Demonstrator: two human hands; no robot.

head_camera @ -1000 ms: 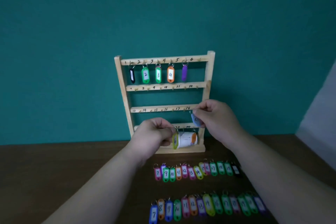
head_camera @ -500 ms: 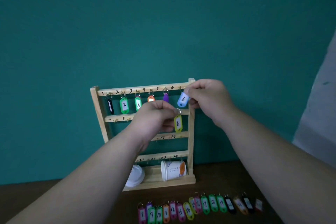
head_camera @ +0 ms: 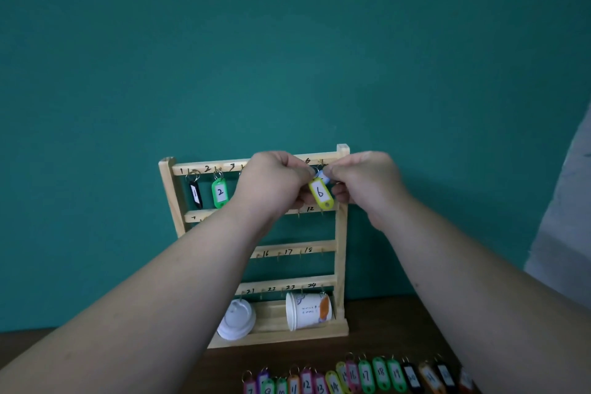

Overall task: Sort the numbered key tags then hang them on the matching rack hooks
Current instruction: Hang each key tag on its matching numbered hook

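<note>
Yellow tag is pinched by the left hand; blue tag, just beside it, is pinched by the right hand.

an indoor room, kind unclear; painted teal wall behind a dark wooden table holding a wooden rack

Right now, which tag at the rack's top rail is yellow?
The tag marked 6, pinched by the left hand; the right hand pinches a blue tag, and the black tag and green tag 2 hang free at the left.
</note>
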